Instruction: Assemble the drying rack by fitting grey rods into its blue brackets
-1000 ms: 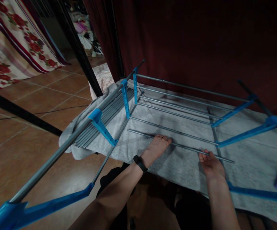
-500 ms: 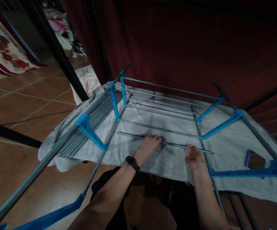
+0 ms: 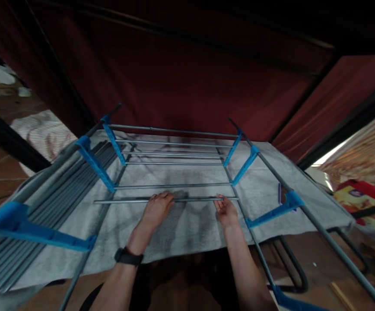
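A loose grey metal rod (image 3: 125, 201) lies crosswise over a part-built rack of grey rails and blue plastic brackets (image 3: 95, 162). My left hand (image 3: 157, 209), with a black watch at the wrist, curls its fingers over the rod near its middle. My right hand (image 3: 226, 210) grips the same rod close to its right end, beside the right side rail (image 3: 239, 207). Several rods are fitted between the brackets further back (image 3: 174, 163). The rack lies on a grey towel (image 3: 190, 224).
A bundle of spare grey rods (image 3: 45, 203) lies at the left on the towel. A dark red curtain (image 3: 181, 82) hangs behind. Tiled floor and a pale cloth (image 3: 41, 134) are at the left; a red box (image 3: 362, 196) sits at the right.
The view has swung to the right, so the rack sits more squarely in front. Both hands keep hold of the loose rod, which now lies level across the side rails.
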`<state>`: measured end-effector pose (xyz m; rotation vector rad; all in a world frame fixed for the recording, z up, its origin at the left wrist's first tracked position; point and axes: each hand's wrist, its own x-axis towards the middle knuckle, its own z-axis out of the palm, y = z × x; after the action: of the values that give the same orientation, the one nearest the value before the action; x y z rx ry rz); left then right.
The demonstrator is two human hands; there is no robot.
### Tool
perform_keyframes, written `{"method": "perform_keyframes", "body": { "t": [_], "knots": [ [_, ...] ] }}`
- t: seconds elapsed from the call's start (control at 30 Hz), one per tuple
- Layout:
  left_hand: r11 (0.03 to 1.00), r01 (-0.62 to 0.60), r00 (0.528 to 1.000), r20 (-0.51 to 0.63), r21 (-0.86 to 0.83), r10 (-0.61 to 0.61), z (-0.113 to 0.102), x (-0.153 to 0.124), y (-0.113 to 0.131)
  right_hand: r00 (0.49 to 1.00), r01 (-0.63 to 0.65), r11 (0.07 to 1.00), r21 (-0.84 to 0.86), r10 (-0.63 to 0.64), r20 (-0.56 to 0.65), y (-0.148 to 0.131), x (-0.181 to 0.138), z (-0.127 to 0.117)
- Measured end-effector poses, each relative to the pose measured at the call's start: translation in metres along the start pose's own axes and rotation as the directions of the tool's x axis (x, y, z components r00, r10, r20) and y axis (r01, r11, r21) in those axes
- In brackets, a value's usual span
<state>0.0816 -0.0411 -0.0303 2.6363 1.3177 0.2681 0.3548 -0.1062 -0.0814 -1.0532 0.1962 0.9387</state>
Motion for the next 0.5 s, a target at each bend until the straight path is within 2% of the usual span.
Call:
{"method": "perform_keyframes", "body": {
  "t": [0.23, 0.33, 0.4, 0.5],
  "knots": [
    [0.998, 0.051, 0.999, 0.013, -0.020, -0.051, 0.004, -0.007, -0.001, 0.995, 0.098, 0.995, 0.015, -0.098, 0.023, -0.024, 0.023, 0.002],
    [0.995, 0.098, 0.995, 0.029, 0.012, -0.098, 0.003, -0.007, 0.003, 0.988, 0.152, 0.988, -0.018, -0.152, -0.013, -0.032, 0.028, 0.000],
    [0.996, 0.085, 0.996, 0.033, 0.021, -0.085, 0.002, -0.006, 0.005, 0.984, 0.174, 0.984, -0.034, -0.175, -0.043, -0.035, 0.029, -0.002],
    [0.999, 0.044, 0.998, 0.038, 0.008, -0.044, 0.001, -0.005, 0.006, 0.985, 0.172, 0.985, -0.032, -0.172, -0.018, -0.039, 0.028, -0.005]
  ]
}}
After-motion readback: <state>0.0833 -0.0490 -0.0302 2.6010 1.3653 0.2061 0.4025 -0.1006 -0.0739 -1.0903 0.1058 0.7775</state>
